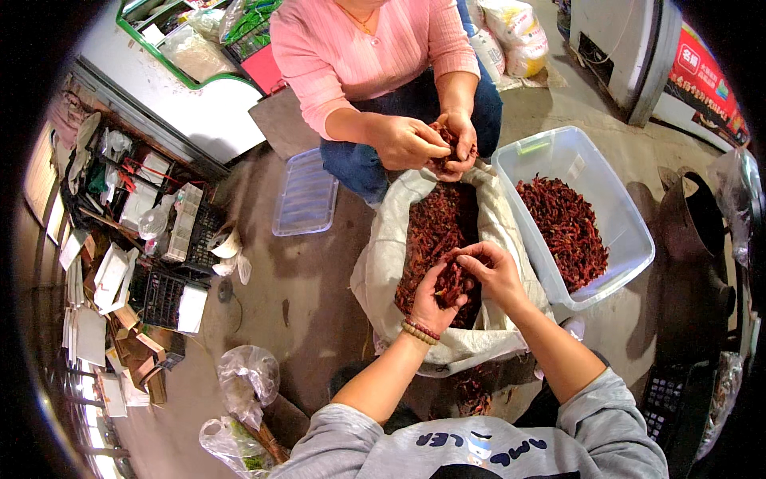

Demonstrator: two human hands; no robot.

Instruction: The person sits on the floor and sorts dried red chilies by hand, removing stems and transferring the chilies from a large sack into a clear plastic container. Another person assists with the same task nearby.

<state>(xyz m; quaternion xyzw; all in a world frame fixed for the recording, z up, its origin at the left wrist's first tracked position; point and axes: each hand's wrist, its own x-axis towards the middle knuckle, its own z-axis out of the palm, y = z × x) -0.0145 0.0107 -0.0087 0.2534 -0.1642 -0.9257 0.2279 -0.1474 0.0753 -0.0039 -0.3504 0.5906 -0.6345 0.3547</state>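
Over an open white woven sack [375, 267], my left hand [428, 310] cups a small handful of dried red chillies [453, 287], its fingers curled round them. My right hand [501, 275] meets it from the right, thumb and fingertips pinched at a dried chilli on the top edge of the handful. Many more loose chillies [435, 223] fill the sack below. Across from me, a person in a pink top also holds dried chillies [444, 148] in both hands [407, 144] above the sack's far rim.
Right of the sack stands a clear plastic tub [626, 231] with a heap of chillies [562, 231]. A translucent lid [305, 195] lies on the floor to the left. Crates [163, 299] and cardboard clutter the far left; plastic bags [247, 379] sit at lower left. Full sacks [515, 36] stand behind.
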